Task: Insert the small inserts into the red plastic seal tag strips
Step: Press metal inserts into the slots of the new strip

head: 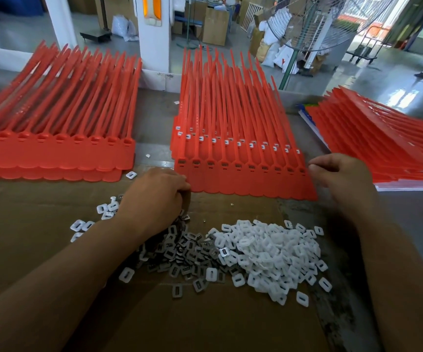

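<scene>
A stack of red seal tag strips [243, 179] lies in the middle of the table, its top row showing dark inserts in the heads. My left hand [154, 196] reaches down with curled fingers at the strip's front left corner, over the grey metal inserts [179, 252]; what the fingers hold is hidden. Beside the grey pile lies a heap of white plastic inserts [274, 252]. My right hand [342, 174] hovers at the stack's right edge with fingers curled, and nothing shows in it.
Another stack of red strips [52, 153] lies at the left and a third stack [383, 138] at the right on papers. Brown cardboard [205, 321] covers the table. A large fan [314, 26] and boxes stand behind the table.
</scene>
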Tool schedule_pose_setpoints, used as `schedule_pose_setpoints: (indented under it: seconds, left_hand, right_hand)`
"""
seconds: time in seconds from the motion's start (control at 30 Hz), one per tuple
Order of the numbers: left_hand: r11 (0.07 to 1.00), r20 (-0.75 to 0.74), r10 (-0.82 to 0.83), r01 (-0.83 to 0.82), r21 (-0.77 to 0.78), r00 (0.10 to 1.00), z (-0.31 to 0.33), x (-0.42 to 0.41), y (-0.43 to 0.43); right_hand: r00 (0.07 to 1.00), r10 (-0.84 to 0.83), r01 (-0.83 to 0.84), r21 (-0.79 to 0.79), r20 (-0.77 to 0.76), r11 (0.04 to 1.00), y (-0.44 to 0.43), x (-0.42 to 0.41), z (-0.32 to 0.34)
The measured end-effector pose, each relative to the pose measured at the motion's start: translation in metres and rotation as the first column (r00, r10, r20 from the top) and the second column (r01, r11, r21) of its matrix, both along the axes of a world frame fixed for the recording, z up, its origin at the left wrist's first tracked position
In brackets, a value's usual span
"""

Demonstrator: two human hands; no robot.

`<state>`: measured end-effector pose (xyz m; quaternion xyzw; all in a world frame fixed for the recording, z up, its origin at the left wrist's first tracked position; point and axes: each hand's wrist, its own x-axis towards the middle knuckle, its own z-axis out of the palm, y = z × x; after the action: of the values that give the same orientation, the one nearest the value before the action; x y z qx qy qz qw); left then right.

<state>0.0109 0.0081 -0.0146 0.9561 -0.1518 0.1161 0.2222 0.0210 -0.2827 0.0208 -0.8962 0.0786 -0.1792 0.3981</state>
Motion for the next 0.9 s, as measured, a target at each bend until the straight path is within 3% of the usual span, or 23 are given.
schedule_pose_setpoints:
  seconds: [0.1, 0.2, 0.3, 0.57, 0.9]
  left_hand:
    - [1.000, -0.001, -0.005, 0.005, -0.005, 1.000, -0.001, 0.000, 0.000]
    - [1.000, 0.002, -0.006, 0.006, -0.006, 1.000, -0.001, 0.000, -0.001]
    - [1.000, -0.005, -0.004, 0.004, 0.004, 1.000, -0.002, 0.001, -0.001]
    - [1.000, -0.012, 0.004, -0.004, -0.002, 1.000, -0.001, 0.001, -0.003]
    - [1.000, 0.017, 0.000, 0.000, -0.010, 1.000, -0.003, 0.000, -0.002]
  right_hand:
    - [0.972, 0.227, -0.229, -0.036, -0.064, 0.973, 0.023, -0.012, 0.015]
    - [0.856, 0.453, -0.490, -0.110, -0.248, 0.865, 0.049, -0.023, 0.020]
    - [0.748, 0.543, -0.628, -0.141, -0.382, 0.766, 0.064, -0.029, 0.021]
    - [0.675, 0.524, -0.692, -0.200, -0.520, 0.694, 0.080, -0.035, 0.014]
    - [0.706, 0.536, -0.667, -0.178, -0.463, 0.723, 0.083, -0.037, 0.012]
